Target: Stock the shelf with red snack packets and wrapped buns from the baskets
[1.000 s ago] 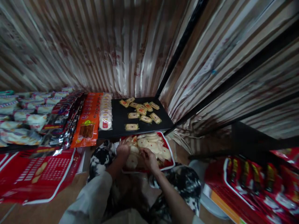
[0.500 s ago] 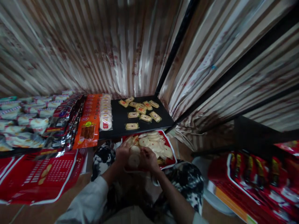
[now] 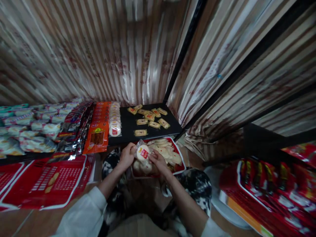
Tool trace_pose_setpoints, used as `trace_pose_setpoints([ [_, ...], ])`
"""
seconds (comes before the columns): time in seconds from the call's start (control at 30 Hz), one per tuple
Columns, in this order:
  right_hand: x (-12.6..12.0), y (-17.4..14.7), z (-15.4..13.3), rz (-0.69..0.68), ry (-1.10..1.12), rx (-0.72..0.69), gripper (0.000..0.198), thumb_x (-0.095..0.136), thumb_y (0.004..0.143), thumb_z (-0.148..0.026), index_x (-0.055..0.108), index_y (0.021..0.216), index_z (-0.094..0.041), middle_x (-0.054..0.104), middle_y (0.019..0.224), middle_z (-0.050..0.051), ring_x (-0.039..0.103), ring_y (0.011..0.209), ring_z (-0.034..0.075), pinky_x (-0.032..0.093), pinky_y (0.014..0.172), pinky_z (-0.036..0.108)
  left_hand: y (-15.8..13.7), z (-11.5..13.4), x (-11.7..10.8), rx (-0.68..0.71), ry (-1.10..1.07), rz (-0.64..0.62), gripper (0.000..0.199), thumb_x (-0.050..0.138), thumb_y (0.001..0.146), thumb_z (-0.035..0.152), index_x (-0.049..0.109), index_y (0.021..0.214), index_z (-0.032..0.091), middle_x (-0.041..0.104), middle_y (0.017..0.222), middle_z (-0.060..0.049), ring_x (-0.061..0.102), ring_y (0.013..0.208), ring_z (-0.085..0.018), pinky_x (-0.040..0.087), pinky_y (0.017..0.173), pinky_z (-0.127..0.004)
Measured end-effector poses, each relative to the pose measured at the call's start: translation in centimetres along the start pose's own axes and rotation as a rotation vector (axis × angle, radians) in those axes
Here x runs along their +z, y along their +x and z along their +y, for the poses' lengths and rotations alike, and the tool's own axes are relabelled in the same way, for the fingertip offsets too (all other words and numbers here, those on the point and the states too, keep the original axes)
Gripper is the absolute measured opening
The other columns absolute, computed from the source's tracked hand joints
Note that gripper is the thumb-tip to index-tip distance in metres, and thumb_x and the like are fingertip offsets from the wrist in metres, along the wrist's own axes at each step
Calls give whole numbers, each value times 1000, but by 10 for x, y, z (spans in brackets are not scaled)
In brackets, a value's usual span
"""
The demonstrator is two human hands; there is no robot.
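Between my two hands is a round white wrapped cake (image 3: 142,152) with a red label, in clear film. My left hand (image 3: 127,154) pinches the wrapper at its left edge. On the other side, my right hand (image 3: 158,160) has its fingers closed on the cake's right edge. Below and behind them sits an open red bag with white edging (image 3: 182,156), filled with round pale wrapped cakes (image 3: 170,152). A row of the same white cakes (image 3: 115,123) lies on the black shelf (image 3: 128,126) beyond my left hand.
Several small yellow wrapped cakes (image 3: 154,124) lie on the shelf. To the left are orange packets (image 3: 97,131), dark shiny packets (image 3: 74,131) and white packets (image 3: 39,131). Red printed bags (image 3: 59,184) lie below. A red box of packets (image 3: 269,187) stands right, near black poles (image 3: 181,59).
The labelled white cake has come up into view between my hands, above the bag. My left hand has moved up slightly. The camera view has shifted a little.
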State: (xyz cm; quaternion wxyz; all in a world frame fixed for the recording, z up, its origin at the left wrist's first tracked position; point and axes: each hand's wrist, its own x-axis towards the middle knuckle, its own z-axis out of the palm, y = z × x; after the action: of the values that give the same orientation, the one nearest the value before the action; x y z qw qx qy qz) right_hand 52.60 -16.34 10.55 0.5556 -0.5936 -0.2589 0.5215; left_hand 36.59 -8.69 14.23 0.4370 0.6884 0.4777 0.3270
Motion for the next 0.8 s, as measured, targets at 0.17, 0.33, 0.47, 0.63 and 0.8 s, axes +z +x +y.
trace_pose_setpoints([
  [0.17,10,-11,-22,34,131,100,36,82,49,-38,63,71,-17,64,63,-2,51,52,9,38,46,19,-9,8,-4,-258,-530,29,37,64,68,52,58,74,16,61,68,-1,57,63,-13,45,57,-23],
  [0.33,29,-20,-26,122,284,163,34,82,48,-33,62,71,-19,64,67,-2,53,52,8,44,50,20,-19,18,-10,-358,-823,2,49,80,53,48,61,84,15,68,83,-5,64,76,-16,52,71,-30],
  [0.47,45,-23,-23,96,226,161,36,82,47,-35,61,72,-21,65,68,-1,54,54,11,45,52,23,-21,12,-19,-377,-808,29,48,81,51,45,61,81,14,70,83,-7,66,76,-19,53,70,-31],
  [0.63,56,-17,-32,40,59,78,49,82,48,-43,66,89,-20,69,81,2,59,69,15,43,58,23,-16,-2,-42,-368,-710,79,38,77,56,41,62,79,15,69,77,-4,64,70,-17,48,59,-24],
  [0.8,73,0,-38,-189,-94,74,44,79,53,-48,69,82,-16,68,74,3,55,64,13,37,56,23,-4,-15,-64,-332,-661,40,33,73,60,37,62,81,15,66,70,-1,61,64,-14,47,59,-23],
])
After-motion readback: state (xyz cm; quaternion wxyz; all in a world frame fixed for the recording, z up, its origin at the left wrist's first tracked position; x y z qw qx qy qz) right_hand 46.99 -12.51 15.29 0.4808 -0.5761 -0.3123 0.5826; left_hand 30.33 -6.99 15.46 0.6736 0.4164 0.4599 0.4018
